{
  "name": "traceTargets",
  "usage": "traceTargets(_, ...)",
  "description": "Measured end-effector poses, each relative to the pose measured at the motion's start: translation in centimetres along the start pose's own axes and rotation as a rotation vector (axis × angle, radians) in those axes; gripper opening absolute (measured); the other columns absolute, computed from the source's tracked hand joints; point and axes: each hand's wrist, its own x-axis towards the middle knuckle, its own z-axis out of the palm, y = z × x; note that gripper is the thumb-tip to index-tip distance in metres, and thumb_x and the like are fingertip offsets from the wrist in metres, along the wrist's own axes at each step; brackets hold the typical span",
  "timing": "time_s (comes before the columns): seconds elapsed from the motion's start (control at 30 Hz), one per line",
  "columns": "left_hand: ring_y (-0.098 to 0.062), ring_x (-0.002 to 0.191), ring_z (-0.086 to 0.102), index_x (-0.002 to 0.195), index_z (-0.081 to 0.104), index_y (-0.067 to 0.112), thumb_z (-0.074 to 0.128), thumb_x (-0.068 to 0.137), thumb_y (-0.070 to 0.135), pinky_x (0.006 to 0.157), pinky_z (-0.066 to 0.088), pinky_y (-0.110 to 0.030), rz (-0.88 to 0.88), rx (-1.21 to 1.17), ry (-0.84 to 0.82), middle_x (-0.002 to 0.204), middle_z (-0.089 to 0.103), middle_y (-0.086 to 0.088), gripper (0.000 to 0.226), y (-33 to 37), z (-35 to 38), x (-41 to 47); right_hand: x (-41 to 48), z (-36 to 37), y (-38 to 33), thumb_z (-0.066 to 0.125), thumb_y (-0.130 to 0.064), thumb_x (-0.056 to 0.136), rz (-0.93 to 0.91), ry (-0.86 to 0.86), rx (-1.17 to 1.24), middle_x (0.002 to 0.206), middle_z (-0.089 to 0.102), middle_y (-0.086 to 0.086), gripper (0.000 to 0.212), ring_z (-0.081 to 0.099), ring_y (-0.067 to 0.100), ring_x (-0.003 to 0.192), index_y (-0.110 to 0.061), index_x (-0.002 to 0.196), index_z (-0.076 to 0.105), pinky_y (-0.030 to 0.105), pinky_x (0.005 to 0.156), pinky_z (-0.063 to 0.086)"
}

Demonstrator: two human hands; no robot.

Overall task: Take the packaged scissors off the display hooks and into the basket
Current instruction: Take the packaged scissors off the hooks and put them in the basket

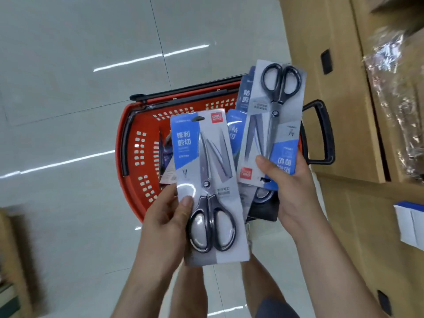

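Both hands' fingers each pinch 1 scissors pack above the basket.

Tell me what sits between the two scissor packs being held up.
In the head view, between the left hand's pack and the right hand's pack, another blue scissor pack shows through the gap, lower down in the red basket.

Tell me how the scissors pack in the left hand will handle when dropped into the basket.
The pack probably stays stiff: it juts flat past the left hand. Its glossy face may be slippery. Likely bottom-heavy, since the scissor handles sit low.
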Motion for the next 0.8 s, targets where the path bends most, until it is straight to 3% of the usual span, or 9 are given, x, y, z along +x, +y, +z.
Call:
traceTargets(0.07,-0.009,0.078,0.069,0.102,0.072,0.017,0.053,0.097,0.0,0.073,0.054,-0.026,0.031,0.035,-0.02,0.089,0.078,-0.001,0.026,0.3,-1.6,-0.9,0.3,-0.4,-0.5,0.072,-0.002,0.082,0.003,0.019,0.024,0.103,0.075,-0.006,0.048,0.073,0.013,0.093,-0.02,0.125,0.061,0.03,0.074,0.059)
traceTargets(0.13,-0.006,0.072,0.069,0.102,0.073,0.013,0.058,0.093,0.003,0.066,0.054,-0.016,0.034,0.014,0.006,0.088,0.078,-0.004,0.019,0.2,-3.7,-1.8,0.7,-0.9,-1.0,0.072,-0.003,0.083,0.002,0.035,0.041,0.115,0.073,0.001,0.05,0.071,0.021,0.103,-0.017,0.13,0.06,0.041,0.086,0.058)
traceTargets(0.17,-0.005,0.071,0.069,0.101,0.073,0.011,0.065,0.089,0.013,0.065,0.053,-0.013,0.032,-0.01,0.028,0.088,0.078,-0.006,0.015,0.2,-4.7,-2.2,0.9,-1.1,-1.4,0.072,-0.003,0.084,0.001,0.046,0.049,0.117,0.073,0.004,0.051,0.071,0.023,0.104,-0.016,0.131,0.059,0.044,0.088,0.058)
traceTargets(0.23,-0.01,0.071,0.07,0.097,0.077,0.017,0.078,0.073,0.043,0.064,0.055,-0.014,0.043,-0.05,0.089,0.086,0.078,-0.006,0.036,0.4,-6.4,-3.0,1.2,-1.7,-2.1,0.071,-0.003,0.084,-0.01,0.055,0.049,0.115,0.073,0.002,0.05,0.071,0.022,0.102,-0.017,0.131,0.059,0.04,0.086,0.059)
traceTargets(0.27,-0.012,0.068,0.071,0.093,0.078,0.022,0.076,0.071,0.043,0.062,0.055,-0.015,0.051,-0.107,0.138,0.081,0.078,-0.004,0.03,0.8,-6.8,-3.3,1.2,-1.9,-2.5,0.071,-0.002,0.084,-0.024,0.048,0.029,0.114,0.073,0.001,0.05,0.072,0.02,0.101,-0.017,0.13,0.059,0.037,0.084,0.06)
traceTargets(0.37,-0.013,0.064,0.07,0.086,0.079,0.022,0.063,0.077,0.022,0.061,0.057,-0.019,0.073,-0.237,0.148,0.076,0.076,-0.002,0.018,2.0,-6.4,-3.2,0.6,-2.3,-2.7,0.077,-0.006,0.079,-0.065,-0.032,-0.132,0.117,0.072,-0.001,0.058,0.07,0.017,0.105,-0.017,0.132,0.057,0.034,0.089,0.058)
traceTargets(0.47,-0.008,0.067,0.064,0.096,0.07,0.009,0.064,0.091,0.009,0.061,0.051,-0.018,0.147,-0.128,0.052,0.078,0.075,0.004,0.008,3.6,-2.3,-1.7,-1.5,-1.9,-3.0,0.081,-0.02,0.068,-0.048,-0.184,-0.21,0.113,0.072,-0.013,0.069,0.068,0.008,0.104,-0.03,0.132,0.056,0.025,0.088,0.053)
traceTargets(0.6,-0.004,0.067,0.064,0.1,0.066,0.008,0.052,0.098,0.001,0.063,0.05,-0.02,0.15,-0.074,0.087,0.074,0.073,0.008,0.016,5.1,2.8,-0.6,-4.0,-2.3,-4.4,0.072,0.002,0.082,-0.061,-0.274,-0.18,0.128,0.063,-0.026,0.082,0.061,-0.001,0.116,-0.059,0.13,0.045,0.016,0.09,0.052)
traceTargets(0.8,-0.006,0.076,0.068,0.108,0.064,0.006,0.051,0.099,0.003,0.063,0.051,-0.016,0.042,-0.109,0.104,0.09,0.076,-0.003,0.016,6.5,5.8,-3.7,-6.6,-2.8,-6.1,0.06,-0.038,0.093,-0.153,-0.337,-0.167,0.145,0.051,-0.018,0.054,0.048,0.007,0.135,-0.05,0.142,0.042,0.044,0.113,0.038)
